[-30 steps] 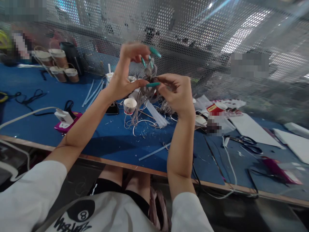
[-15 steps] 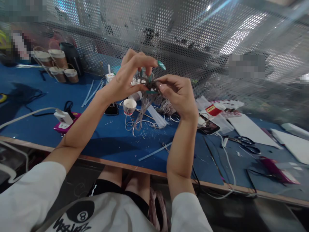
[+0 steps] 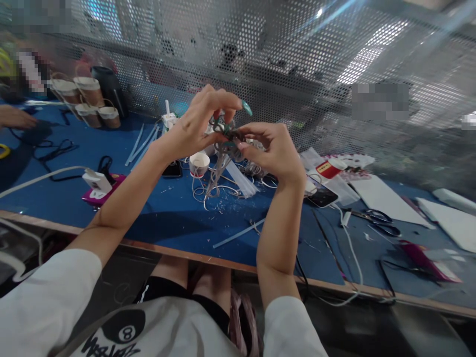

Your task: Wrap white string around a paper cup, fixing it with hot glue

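Observation:
Both my hands are raised above the blue table (image 3: 174, 218), pinching the top of a bundle of thin grey strips (image 3: 219, 171). My left hand (image 3: 197, 126) grips the knotted top from the left with thumb and fingers. My right hand (image 3: 273, 151) holds the same knot from the right. The strips' loose ends hang down and curl on the table by a small paper cup (image 3: 200, 163). The knot itself is mostly hidden by my fingers.
A phone (image 3: 172, 169), white plastic strips (image 3: 241, 179), scissors (image 3: 375, 220), white sheets (image 3: 386, 196), a charger on a pink object (image 3: 97, 182) and cables lie about. Paper cups with handles (image 3: 89, 99) stand far left. Another person's hand (image 3: 15, 117) rests at the left edge. A perforated metal screen (image 3: 297, 64) backs the table.
Both hands have come down lower toward the table with the bundle. My left fingers have closed in on the knot. Another person's hand has appeared at the left edge.

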### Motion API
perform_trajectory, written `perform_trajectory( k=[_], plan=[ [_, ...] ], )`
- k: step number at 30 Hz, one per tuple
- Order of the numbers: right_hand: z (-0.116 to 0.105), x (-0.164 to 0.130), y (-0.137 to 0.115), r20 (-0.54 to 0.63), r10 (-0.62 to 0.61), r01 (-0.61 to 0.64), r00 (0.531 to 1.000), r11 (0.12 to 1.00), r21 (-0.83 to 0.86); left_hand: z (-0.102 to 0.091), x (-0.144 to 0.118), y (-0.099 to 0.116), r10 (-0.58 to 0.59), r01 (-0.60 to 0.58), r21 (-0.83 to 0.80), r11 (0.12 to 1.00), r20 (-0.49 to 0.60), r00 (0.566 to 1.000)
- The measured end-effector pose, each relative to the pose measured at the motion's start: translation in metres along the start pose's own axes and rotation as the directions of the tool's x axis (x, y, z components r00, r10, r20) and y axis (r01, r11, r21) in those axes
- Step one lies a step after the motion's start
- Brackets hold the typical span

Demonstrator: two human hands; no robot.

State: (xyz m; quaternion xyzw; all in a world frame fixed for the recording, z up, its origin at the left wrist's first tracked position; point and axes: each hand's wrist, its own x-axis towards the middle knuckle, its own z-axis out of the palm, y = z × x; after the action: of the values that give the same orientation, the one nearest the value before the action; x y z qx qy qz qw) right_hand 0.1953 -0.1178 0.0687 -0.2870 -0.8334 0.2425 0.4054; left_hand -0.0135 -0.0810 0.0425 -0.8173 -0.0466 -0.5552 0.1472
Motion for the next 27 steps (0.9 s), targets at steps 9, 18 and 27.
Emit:
perform_trajectory(
  k=[9,18,27],
  plan=[
    [0.000,0.000,0.002,-0.244,-0.111,0.084,0.963,0.989,-0.121,0.002,-0.010,-0.003,-0.368,0.384,-0.101,0.918,0.148,0.918],
    [-0.009,0.010,0.023,-0.552,-0.103,0.078,0.828,0.995,-0.069,-0.006,-0.004,0.009,-0.320,0.385,-0.237,0.892,0.270,0.908],
    [-0.054,0.012,0.087,-0.651,0.235,-0.058,0.721,0.958,0.281,-0.041,0.006,0.008,-0.341,0.486,-0.414,0.770,0.377,0.861]
  ],
)
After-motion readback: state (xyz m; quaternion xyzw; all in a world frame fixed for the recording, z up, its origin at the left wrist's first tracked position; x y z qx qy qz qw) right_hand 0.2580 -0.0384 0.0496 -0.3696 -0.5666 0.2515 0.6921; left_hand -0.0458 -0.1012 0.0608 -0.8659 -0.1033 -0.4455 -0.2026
